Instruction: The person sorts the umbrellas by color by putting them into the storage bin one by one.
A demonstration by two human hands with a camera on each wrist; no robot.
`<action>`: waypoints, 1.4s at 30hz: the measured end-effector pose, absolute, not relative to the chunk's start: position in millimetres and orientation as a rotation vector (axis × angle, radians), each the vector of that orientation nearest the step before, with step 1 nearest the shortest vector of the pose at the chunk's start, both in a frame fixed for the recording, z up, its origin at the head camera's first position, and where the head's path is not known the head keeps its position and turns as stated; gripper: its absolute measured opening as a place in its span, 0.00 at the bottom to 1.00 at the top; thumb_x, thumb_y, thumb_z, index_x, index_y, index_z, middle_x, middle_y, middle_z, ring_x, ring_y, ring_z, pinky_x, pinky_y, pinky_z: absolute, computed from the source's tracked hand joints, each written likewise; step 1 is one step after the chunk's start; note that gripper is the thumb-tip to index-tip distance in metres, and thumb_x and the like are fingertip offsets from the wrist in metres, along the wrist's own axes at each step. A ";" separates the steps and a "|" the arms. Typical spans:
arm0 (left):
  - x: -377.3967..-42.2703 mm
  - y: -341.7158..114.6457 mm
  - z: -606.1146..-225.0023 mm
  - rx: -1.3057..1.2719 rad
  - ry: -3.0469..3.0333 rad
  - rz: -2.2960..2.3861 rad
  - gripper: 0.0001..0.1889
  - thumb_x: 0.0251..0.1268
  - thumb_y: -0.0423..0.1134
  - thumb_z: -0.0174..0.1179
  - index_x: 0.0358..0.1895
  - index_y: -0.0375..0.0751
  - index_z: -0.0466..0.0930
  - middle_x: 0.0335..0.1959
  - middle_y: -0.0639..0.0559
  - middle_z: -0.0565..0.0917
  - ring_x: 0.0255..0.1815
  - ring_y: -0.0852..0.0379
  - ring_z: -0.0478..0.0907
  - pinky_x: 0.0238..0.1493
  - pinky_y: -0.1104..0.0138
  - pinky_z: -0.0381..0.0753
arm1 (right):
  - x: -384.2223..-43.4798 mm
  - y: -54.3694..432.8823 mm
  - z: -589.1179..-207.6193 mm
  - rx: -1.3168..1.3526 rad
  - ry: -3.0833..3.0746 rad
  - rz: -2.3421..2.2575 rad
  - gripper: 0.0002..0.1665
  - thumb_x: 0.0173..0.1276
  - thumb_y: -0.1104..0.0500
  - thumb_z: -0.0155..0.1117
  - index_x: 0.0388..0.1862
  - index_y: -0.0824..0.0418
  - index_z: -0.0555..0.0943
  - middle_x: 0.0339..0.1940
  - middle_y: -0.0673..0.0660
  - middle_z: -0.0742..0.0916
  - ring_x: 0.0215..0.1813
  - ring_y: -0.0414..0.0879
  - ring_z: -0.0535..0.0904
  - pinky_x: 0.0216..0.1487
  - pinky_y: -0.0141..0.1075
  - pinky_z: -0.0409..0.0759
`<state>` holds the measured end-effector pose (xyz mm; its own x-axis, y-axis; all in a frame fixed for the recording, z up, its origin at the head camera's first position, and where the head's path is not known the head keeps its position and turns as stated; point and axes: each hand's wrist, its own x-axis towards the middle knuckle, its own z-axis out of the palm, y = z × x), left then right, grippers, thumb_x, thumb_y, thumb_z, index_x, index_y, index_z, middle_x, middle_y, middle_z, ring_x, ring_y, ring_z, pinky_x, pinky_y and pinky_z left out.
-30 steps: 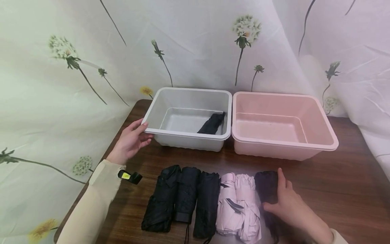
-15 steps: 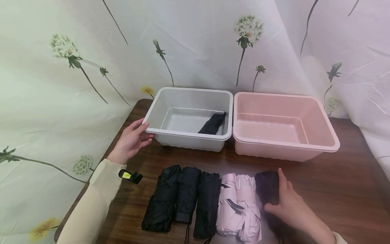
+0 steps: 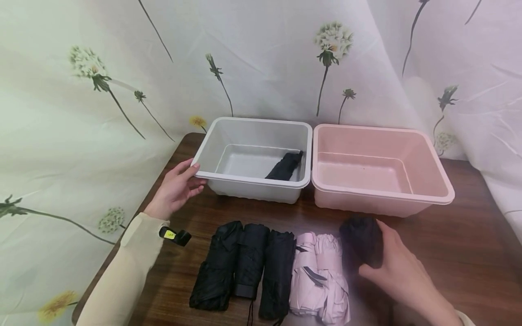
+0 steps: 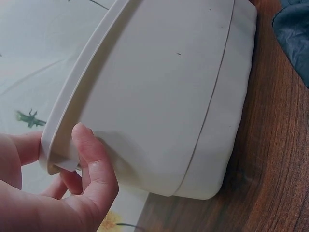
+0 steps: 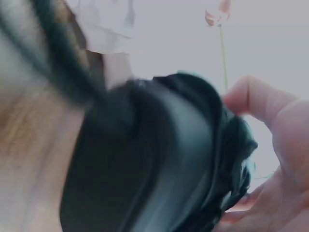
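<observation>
My left hand (image 3: 175, 190) grips the front left corner of a light grey plastic bin (image 3: 253, 192), its thumb over the rim in the head view. A folded black umbrella (image 3: 285, 166) lies inside that bin. On the right, my right hand (image 3: 401, 262) holds another folded black umbrella (image 3: 360, 240) between thumb and fingers. In the right wrist view the umbrella's dark end (image 5: 140, 159) and a blurred strap fill the foreground. Left of it, two folded pale pink umbrellas (image 3: 320, 276) lie side by side, then several black folded umbrellas (image 3: 250, 258) in the same row.
A pink plastic bin (image 3: 379, 199) stands right beside the grey one at the back of the dark wooden table (image 3: 481, 253). Behind and to the left hangs a white cloth (image 3: 261, 54) printed with dandelions. A black wrist strap (image 3: 174, 235) sits at the left cuff.
The right hand has taken the black umbrella up from the end of the row, its far end now higher and tilted toward the bins. The left hand stays on the grey bin.
</observation>
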<state>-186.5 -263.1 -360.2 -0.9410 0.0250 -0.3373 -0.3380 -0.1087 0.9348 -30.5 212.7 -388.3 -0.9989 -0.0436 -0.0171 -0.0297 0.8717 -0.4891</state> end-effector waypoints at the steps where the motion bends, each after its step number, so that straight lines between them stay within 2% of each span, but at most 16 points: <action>1: -186.8 -263.1 -360.4 -0.348 1.913 2.144 0.36 0.67 0.50 0.57 0.75 0.49 0.53 0.54 0.50 0.71 0.35 0.61 0.80 0.39 0.71 0.82 | -30.2 212.3 -384.9 -0.068 3.027 -0.800 0.63 0.41 0.50 0.77 0.75 0.59 0.54 0.63 0.64 0.73 0.51 0.65 0.79 0.38 0.58 0.77; 6: -187.5 -263.5 -361.4 -0.347 1.903 2.152 0.36 0.68 0.50 0.57 0.75 0.49 0.53 0.52 0.50 0.72 0.34 0.61 0.81 0.37 0.71 0.82 | -30.1 211.6 -369.1 -0.132 3.111 -0.913 0.63 0.38 0.56 0.78 0.75 0.56 0.57 0.61 0.62 0.74 0.54 0.61 0.77 0.44 0.56 0.75; 8: -187.2 -263.7 -361.5 -0.347 1.902 2.152 0.36 0.68 0.50 0.57 0.75 0.49 0.53 0.53 0.50 0.72 0.34 0.61 0.81 0.38 0.70 0.82 | -30.2 212.3 -363.7 -0.163 3.149 -0.987 0.63 0.37 0.59 0.79 0.75 0.56 0.58 0.60 0.63 0.75 0.55 0.59 0.76 0.51 0.45 0.74; 10: -187.0 -263.9 -361.6 -0.347 1.903 2.152 0.36 0.68 0.50 0.57 0.75 0.49 0.53 0.53 0.50 0.71 0.34 0.61 0.80 0.38 0.70 0.82 | -30.5 213.4 -358.5 -0.182 3.178 -1.063 0.63 0.36 0.62 0.79 0.74 0.57 0.59 0.59 0.63 0.76 0.55 0.58 0.75 0.53 0.33 0.69; 13: -187.2 -264.3 -362.1 -0.345 1.907 2.151 0.36 0.67 0.50 0.58 0.75 0.49 0.53 0.55 0.49 0.71 0.34 0.61 0.80 0.38 0.70 0.82 | -31.5 216.1 -350.0 -0.155 3.193 -1.138 0.60 0.38 0.63 0.80 0.72 0.59 0.62 0.57 0.64 0.78 0.53 0.57 0.76 0.47 0.20 0.61; 17: -188.6 -264.5 -363.4 -0.346 1.915 2.156 0.37 0.67 0.50 0.58 0.75 0.49 0.53 0.57 0.48 0.70 0.34 0.61 0.81 0.37 0.70 0.82 | -34.1 219.6 -339.3 -0.098 3.170 -1.266 0.55 0.40 0.65 0.80 0.70 0.59 0.65 0.54 0.62 0.80 0.51 0.37 0.76 0.44 0.15 0.65; 19: -189.2 -264.5 -364.0 -0.349 1.916 2.159 0.37 0.67 0.50 0.58 0.75 0.49 0.53 0.57 0.48 0.70 0.34 0.61 0.81 0.37 0.71 0.82 | -35.5 220.5 -335.3 -0.100 3.146 -1.378 0.53 0.41 0.68 0.79 0.69 0.57 0.66 0.53 0.54 0.80 0.48 0.27 0.74 0.44 0.13 0.68; 21: -189.5 -264.6 -364.2 -0.351 1.912 2.161 0.37 0.66 0.50 0.58 0.75 0.49 0.53 0.57 0.48 0.69 0.34 0.60 0.81 0.37 0.71 0.82 | -37.1 220.8 -331.6 -0.112 3.117 -1.496 0.52 0.41 0.72 0.78 0.67 0.57 0.67 0.51 0.46 0.80 0.47 0.23 0.73 0.43 0.13 0.70; 23: -189.5 -264.8 -364.3 -0.352 1.915 2.156 0.37 0.66 0.51 0.59 0.75 0.49 0.53 0.57 0.48 0.69 0.34 0.61 0.81 0.37 0.71 0.82 | -39.1 221.6 -327.5 -0.106 3.096 -1.579 0.50 0.41 0.75 0.77 0.65 0.55 0.69 0.48 0.39 0.80 0.46 0.25 0.75 0.43 0.14 0.72; 25: -189.3 -264.9 -364.3 -0.353 1.918 2.153 0.37 0.66 0.51 0.59 0.75 0.49 0.53 0.57 0.48 0.69 0.34 0.60 0.81 0.37 0.71 0.82 | -42.8 223.7 -322.6 -0.110 3.040 -1.689 0.50 0.42 0.76 0.75 0.66 0.55 0.69 0.48 0.37 0.80 0.46 0.29 0.77 0.44 0.15 0.73; 27: -189.1 -265.0 -364.6 -0.353 1.921 2.149 0.38 0.66 0.51 0.59 0.75 0.50 0.53 0.57 0.48 0.70 0.34 0.61 0.81 0.37 0.71 0.82 | -47.1 226.3 -316.7 -0.123 2.969 -1.807 0.51 0.44 0.77 0.73 0.68 0.53 0.68 0.51 0.40 0.81 0.48 0.32 0.77 0.45 0.16 0.73; 31: -188.5 -265.6 -365.9 -0.355 1.914 2.155 0.37 0.66 0.51 0.58 0.75 0.49 0.53 0.56 0.48 0.70 0.34 0.61 0.80 0.37 0.71 0.82 | -56.3 228.9 -307.5 -0.239 2.587 -2.261 0.50 0.48 0.82 0.64 0.71 0.58 0.65 0.58 0.52 0.80 0.52 0.39 0.78 0.48 0.20 0.76; 37: -188.5 -265.2 -365.9 -0.364 1.912 2.157 0.36 0.66 0.51 0.58 0.74 0.49 0.55 0.56 0.49 0.70 0.34 0.60 0.80 0.37 0.70 0.83 | -71.0 227.3 -304.7 -0.403 1.911 -2.722 0.41 0.57 0.86 0.49 0.71 0.66 0.62 0.58 0.60 0.80 0.54 0.48 0.82 0.47 0.33 0.83; 42: -188.1 -264.4 -364.0 -0.379 1.901 2.149 0.38 0.65 0.52 0.59 0.74 0.46 0.54 0.57 0.50 0.69 0.37 0.60 0.80 0.40 0.71 0.83 | -86.4 221.5 -304.6 -0.491 1.464 -2.877 0.38 0.64 0.84 0.39 0.73 0.66 0.58 0.60 0.64 0.79 0.54 0.57 0.83 0.50 0.42 0.84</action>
